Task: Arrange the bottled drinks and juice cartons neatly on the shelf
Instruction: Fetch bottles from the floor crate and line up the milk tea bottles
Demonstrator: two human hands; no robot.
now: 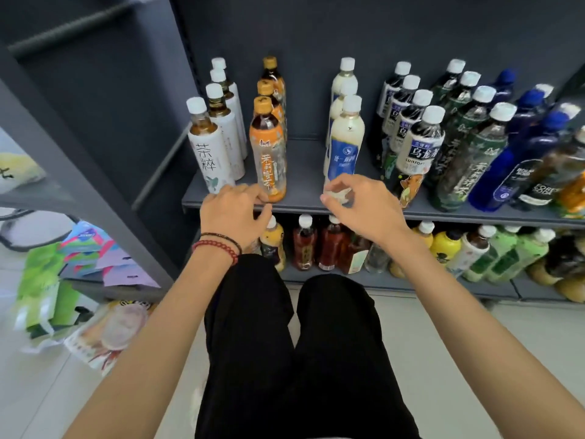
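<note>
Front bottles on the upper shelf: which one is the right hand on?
The milky white bottle with the blue label: the right hand curls round its base. The orange-labelled bottle sits by the left hand.

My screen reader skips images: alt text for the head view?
A person's right hand pinches the base of a milky blue-label bottle on a dark shelf of drinks; the left hand lies by the base of an orange-label bottle.

lower left: green packets (41, 289) | just beside them: purple and blue packets (104, 255) | below them: pale snack bag (114, 331) | pale tiled floor (443, 343) | centre: black trousers (285, 343) | wrist: red bead bracelet (215, 247)
</note>
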